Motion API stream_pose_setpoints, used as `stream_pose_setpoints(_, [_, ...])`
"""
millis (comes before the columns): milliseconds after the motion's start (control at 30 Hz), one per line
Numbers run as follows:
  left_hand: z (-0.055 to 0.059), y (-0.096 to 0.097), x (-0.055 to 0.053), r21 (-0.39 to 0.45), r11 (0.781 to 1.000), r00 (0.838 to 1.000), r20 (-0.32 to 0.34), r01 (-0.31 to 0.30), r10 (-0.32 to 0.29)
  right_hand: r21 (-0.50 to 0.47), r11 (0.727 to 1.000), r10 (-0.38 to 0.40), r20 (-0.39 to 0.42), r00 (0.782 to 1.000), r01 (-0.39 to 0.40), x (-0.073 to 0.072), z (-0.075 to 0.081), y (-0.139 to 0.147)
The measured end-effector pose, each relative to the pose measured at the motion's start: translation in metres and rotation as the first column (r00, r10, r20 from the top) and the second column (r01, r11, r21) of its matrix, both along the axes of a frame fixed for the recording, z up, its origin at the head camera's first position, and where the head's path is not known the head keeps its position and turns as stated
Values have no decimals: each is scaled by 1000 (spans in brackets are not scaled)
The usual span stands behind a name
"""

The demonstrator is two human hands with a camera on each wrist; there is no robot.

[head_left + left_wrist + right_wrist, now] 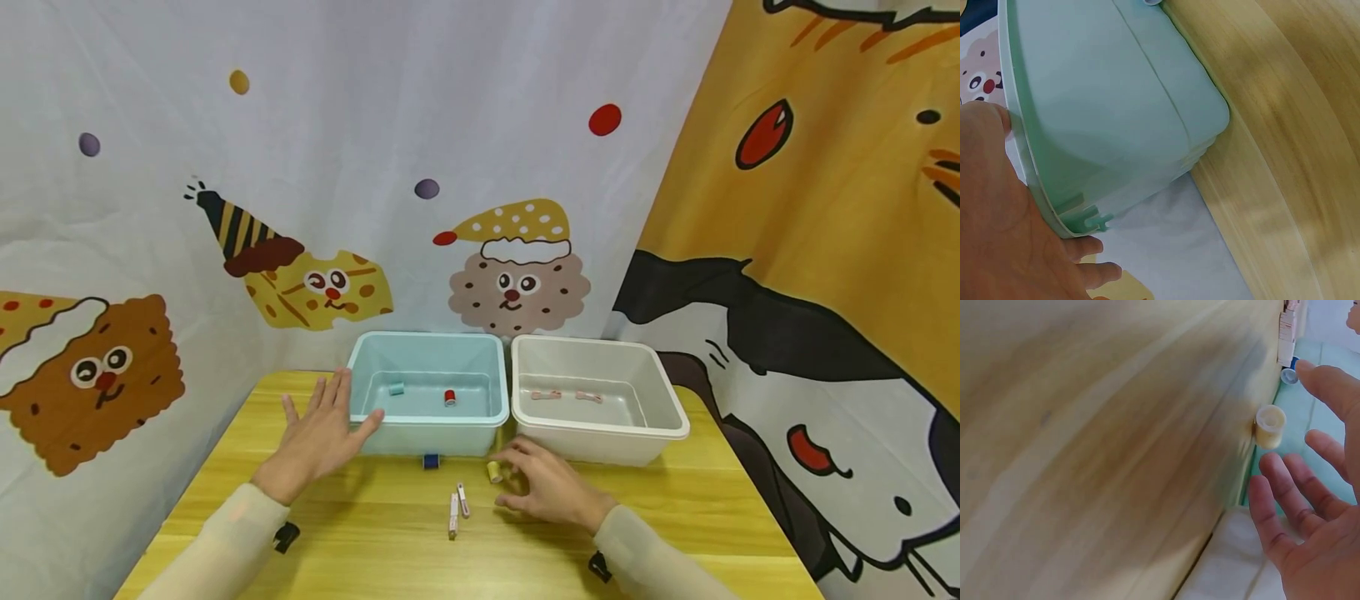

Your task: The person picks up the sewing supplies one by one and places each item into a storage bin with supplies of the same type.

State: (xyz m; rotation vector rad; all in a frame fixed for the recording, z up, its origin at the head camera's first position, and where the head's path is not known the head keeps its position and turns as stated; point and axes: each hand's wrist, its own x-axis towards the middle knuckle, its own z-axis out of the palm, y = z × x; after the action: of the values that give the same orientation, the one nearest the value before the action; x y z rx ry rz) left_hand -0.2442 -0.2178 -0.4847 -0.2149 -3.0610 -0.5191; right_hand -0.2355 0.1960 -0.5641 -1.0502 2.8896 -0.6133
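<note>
My left hand (pixel 318 433) lies with fingers spread at the left front corner of the light blue bin (pixel 435 439), and in the left wrist view it rests against the rim. My right hand (pixel 551 483) is by the yellow thread spool (pixel 494 472), its fingers loosely bent and apart. In the right wrist view a gap shows between that spool (pixel 1270 427) and the fingers. A dark blue spool (pixel 431 461) stands before the blue bin. Two slim pinkish-white pieces, one longer (pixel 453 517) and one shorter (pixel 463 500), lie on the table; their kind is unclear.
Inside the blue bin lie a red spool (pixel 450 397) and a teal spool (pixel 396 388). The white bin (pixel 600 446), to its right, holds two small pink pieces (pixel 546 394). Both bins stand at the back of the wooden table (pixel 360 542), before a printed curtain (pixel 337 125).
</note>
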Motion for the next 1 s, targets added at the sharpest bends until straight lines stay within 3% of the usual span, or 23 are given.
stream_pose_setpoints(433, [1, 1, 1, 9, 1000, 1000, -10, 0, 0, 19, 1000, 22, -30, 999, -22, -7, -11, -13])
stream_pose_setpoints(733, [1, 1, 1, 11, 1000, 1000, -16, 0, 1, -94, 992, 75, -48, 996, -79, -14, -14, -19])
stream_pose_setpoints(1000, [-1, 0, 1, 15, 1000, 1000, -18, 1, -1, -113, 989, 87, -69, 994, -94, -12, -13, -19])
